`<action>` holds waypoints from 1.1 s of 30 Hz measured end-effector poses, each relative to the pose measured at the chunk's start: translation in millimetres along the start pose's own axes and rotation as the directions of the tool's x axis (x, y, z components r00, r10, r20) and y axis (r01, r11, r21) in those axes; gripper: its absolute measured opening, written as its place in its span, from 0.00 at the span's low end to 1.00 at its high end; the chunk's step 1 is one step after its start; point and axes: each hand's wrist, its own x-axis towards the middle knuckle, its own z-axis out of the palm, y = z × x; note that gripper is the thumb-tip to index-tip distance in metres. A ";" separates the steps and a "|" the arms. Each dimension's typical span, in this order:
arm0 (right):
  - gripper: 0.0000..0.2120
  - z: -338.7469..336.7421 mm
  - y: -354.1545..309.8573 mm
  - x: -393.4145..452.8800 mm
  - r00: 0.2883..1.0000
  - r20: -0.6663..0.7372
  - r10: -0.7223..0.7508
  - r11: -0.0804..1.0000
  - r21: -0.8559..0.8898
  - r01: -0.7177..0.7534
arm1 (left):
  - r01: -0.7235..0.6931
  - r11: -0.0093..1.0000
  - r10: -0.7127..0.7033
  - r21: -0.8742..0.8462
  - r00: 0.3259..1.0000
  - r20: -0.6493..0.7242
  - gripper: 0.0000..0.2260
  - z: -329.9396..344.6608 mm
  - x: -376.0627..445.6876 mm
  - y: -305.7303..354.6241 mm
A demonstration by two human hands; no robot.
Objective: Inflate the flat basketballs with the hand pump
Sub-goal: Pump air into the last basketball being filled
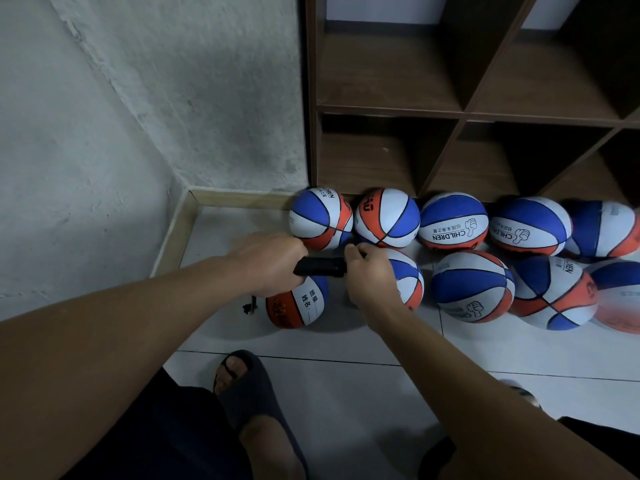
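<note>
Sandalled feet (242,382) stand on tile. Left hand (268,263) grips the black pump (320,267); right hand (369,271) pinches its tip, seemingly readying the needle. Balls (471,287) crowd below the shelf (460,112). Next: find a valve and push in straight.

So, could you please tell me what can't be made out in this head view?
- Pump tip: covered by the right hand, so any needle is hidden.
- Pump handle end: inside the left hand.
- Ball valve: not visible under the hands.
- Rightmost ball: cut by the frame edge.
</note>
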 end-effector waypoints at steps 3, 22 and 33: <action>0.16 2.0 3.6 1.7 1.000 0.016 0.024 1.000 0.005 -0.024 | 0.001 1.000 -0.001 -0.003 1.000 0.019 0.12 1.1 0.8 -3.8; 0.12 -32.4 3.3 17.7 0.989 -0.130 0.075 0.996 0.048 -0.069 | 0.080 0.995 -0.078 -0.057 0.996 0.043 0.10 -11.6 4.0 -2.7; 0.15 -0.5 5.6 5.5 0.999 0.000 0.039 0.998 0.045 -0.039 | 0.044 0.999 -0.044 -0.019 0.999 0.028 0.11 0.0 -1.5 7.9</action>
